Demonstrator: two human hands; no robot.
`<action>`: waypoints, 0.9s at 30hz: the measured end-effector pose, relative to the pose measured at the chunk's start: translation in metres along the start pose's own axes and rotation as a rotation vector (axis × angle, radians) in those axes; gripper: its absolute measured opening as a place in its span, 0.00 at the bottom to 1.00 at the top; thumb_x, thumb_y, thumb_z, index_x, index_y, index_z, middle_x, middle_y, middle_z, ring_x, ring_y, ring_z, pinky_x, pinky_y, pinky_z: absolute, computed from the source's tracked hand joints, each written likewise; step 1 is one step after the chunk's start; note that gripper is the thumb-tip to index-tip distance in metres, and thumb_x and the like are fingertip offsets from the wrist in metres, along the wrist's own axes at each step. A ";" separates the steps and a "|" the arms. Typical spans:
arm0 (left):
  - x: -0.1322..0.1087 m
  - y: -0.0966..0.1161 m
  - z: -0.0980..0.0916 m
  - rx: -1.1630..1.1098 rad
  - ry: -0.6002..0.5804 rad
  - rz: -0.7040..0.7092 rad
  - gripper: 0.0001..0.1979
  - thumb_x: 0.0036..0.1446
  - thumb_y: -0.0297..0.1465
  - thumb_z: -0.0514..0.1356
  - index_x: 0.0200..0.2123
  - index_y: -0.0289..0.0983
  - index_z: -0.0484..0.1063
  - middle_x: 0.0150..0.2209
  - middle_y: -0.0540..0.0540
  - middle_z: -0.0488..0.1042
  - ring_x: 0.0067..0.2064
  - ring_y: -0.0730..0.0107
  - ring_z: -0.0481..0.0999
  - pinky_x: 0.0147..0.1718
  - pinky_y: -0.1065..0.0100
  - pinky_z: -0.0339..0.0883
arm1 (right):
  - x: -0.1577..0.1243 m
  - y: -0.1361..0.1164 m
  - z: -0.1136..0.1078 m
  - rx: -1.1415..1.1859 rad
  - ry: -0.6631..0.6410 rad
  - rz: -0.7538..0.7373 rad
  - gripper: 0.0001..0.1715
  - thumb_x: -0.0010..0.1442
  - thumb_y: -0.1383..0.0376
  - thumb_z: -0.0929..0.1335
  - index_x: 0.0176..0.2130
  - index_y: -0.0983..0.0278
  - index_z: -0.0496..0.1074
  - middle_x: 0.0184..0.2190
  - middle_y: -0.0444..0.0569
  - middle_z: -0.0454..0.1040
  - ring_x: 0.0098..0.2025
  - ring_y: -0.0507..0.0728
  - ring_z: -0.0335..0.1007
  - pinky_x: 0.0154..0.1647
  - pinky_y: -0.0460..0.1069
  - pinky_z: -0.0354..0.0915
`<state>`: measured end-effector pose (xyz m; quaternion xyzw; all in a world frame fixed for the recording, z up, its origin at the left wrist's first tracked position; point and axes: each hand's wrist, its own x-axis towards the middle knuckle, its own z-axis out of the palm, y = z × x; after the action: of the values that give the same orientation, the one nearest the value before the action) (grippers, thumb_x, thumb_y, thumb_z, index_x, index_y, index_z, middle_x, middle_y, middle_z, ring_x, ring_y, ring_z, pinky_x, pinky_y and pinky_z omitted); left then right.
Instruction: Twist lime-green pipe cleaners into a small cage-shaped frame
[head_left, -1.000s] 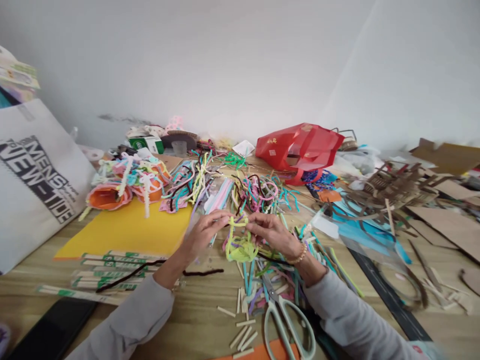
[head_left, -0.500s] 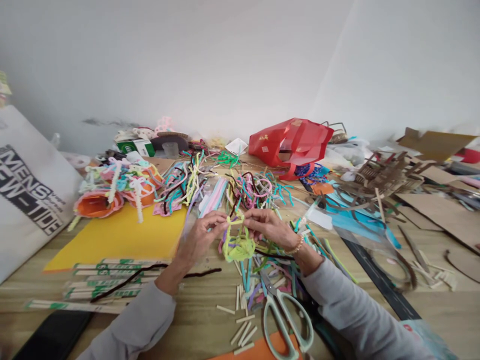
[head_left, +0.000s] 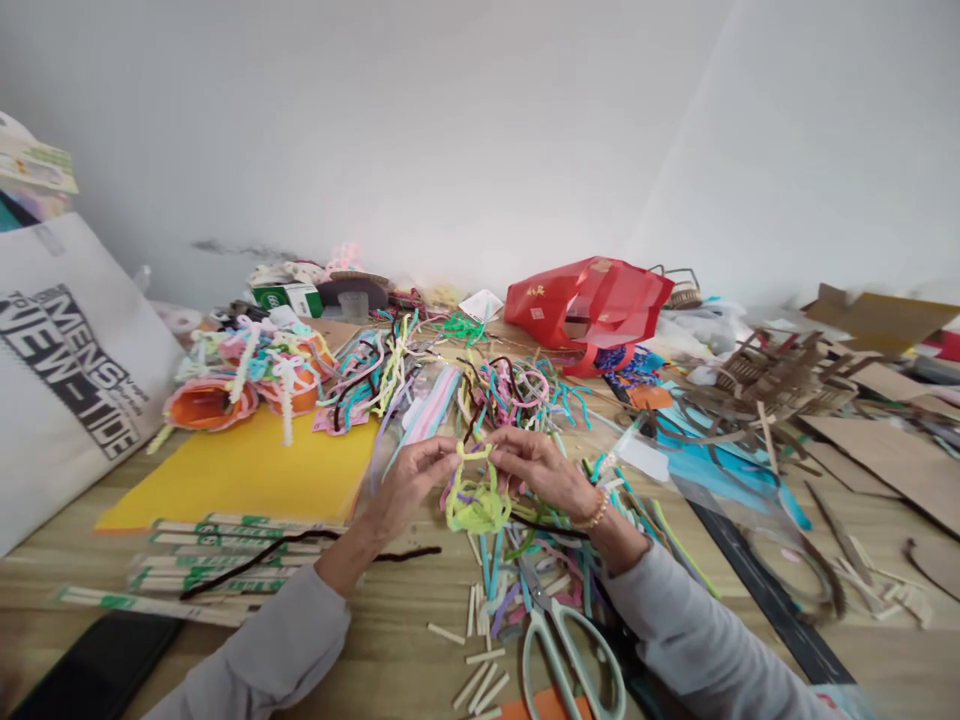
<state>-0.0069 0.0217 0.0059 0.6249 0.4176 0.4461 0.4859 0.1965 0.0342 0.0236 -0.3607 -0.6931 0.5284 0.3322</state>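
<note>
- In the head view, lots of craft bits are crowding the wooden bench [head_left: 390, 640] around both hands.
- A big heap of fuzzy wires [head_left: 510, 385] in pink, teal and brown is lying just behind the hands.
- Mint-handled scissors [head_left: 571, 652] are lying near the right sleeve, with short wooden sticks [head_left: 480, 682] scattered beside them.
- A flat yellow sheet [head_left: 255, 470] is lying to the left, with long paper-wrapped sticks [head_left: 217, 560] in front of it and a thin brown fuzzy wire [head_left: 300, 545] crossing them.
- Orange paper flowers [head_left: 210, 402] are sitting at the far edge of the yellow sheet.
- A shiny red bag [head_left: 592, 300] is slumping at the back; what is inside cannot be seen.
- A white cloth bag [head_left: 67, 370] with black letters is leaning at the far left.
- Brown cardboard pieces [head_left: 885, 450] are spreading over the right side.
- A black phone [head_left: 97, 670] is lying at the near left corner.
- The left hand [head_left: 409, 480] and the right hand [head_left: 536, 468] are holding up a yellow-green fuzzy wire shape [head_left: 476, 505] between them, just above the bench.
- The fingers [head_left: 442, 452] of both hands are pinching closed on its thin top loop, while its soft, bunched bottom is hanging down.
</note>
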 end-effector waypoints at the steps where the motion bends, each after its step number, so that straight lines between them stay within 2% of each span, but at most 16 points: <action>1: -0.001 0.001 0.001 -0.005 0.000 -0.007 0.12 0.52 0.35 0.60 0.37 0.34 0.74 0.32 0.48 0.75 0.38 0.66 0.72 0.39 0.69 0.64 | 0.000 0.000 0.001 0.002 -0.001 -0.005 0.17 0.59 0.54 0.66 0.40 0.65 0.68 0.19 0.40 0.69 0.17 0.47 0.63 0.18 0.41 0.61; 5: -0.002 0.005 0.004 -0.042 -0.007 -0.009 0.12 0.49 0.35 0.63 0.35 0.33 0.73 0.35 0.47 0.76 0.38 0.66 0.73 0.39 0.69 0.65 | 0.000 0.001 0.005 0.019 -0.027 -0.028 0.16 0.59 0.54 0.66 0.38 0.65 0.68 0.19 0.40 0.69 0.18 0.47 0.63 0.18 0.41 0.60; 9: -0.002 0.004 0.005 0.035 0.013 0.014 0.10 0.49 0.35 0.64 0.32 0.34 0.73 0.38 0.46 0.76 0.40 0.65 0.74 0.40 0.69 0.65 | -0.001 0.002 0.010 0.038 -0.030 -0.028 0.15 0.59 0.55 0.66 0.38 0.65 0.69 0.19 0.40 0.68 0.19 0.47 0.63 0.18 0.41 0.59; 15: -0.002 0.001 0.009 0.065 0.044 0.050 0.08 0.48 0.34 0.64 0.28 0.35 0.72 0.35 0.46 0.76 0.37 0.66 0.74 0.39 0.68 0.66 | -0.001 0.001 0.012 0.043 0.002 -0.037 0.15 0.57 0.55 0.68 0.37 0.65 0.72 0.25 0.42 0.69 0.22 0.48 0.65 0.20 0.41 0.63; 19: -0.002 0.001 0.011 0.046 0.045 0.065 0.08 0.48 0.34 0.64 0.28 0.35 0.72 0.31 0.48 0.76 0.34 0.68 0.74 0.36 0.70 0.66 | -0.001 0.001 0.010 0.017 0.013 -0.021 0.15 0.57 0.56 0.68 0.35 0.66 0.73 0.21 0.41 0.69 0.21 0.48 0.64 0.20 0.42 0.64; 27: -0.003 0.001 0.011 0.069 0.048 0.049 0.10 0.49 0.37 0.63 0.30 0.35 0.73 0.29 0.49 0.75 0.31 0.70 0.72 0.31 0.72 0.65 | -0.001 0.003 0.012 0.034 0.010 -0.042 0.14 0.58 0.56 0.67 0.39 0.65 0.68 0.24 0.43 0.72 0.23 0.50 0.69 0.21 0.42 0.65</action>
<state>0.0029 0.0158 0.0050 0.6404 0.4288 0.4582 0.4428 0.1877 0.0276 0.0183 -0.3432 -0.6895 0.5314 0.3527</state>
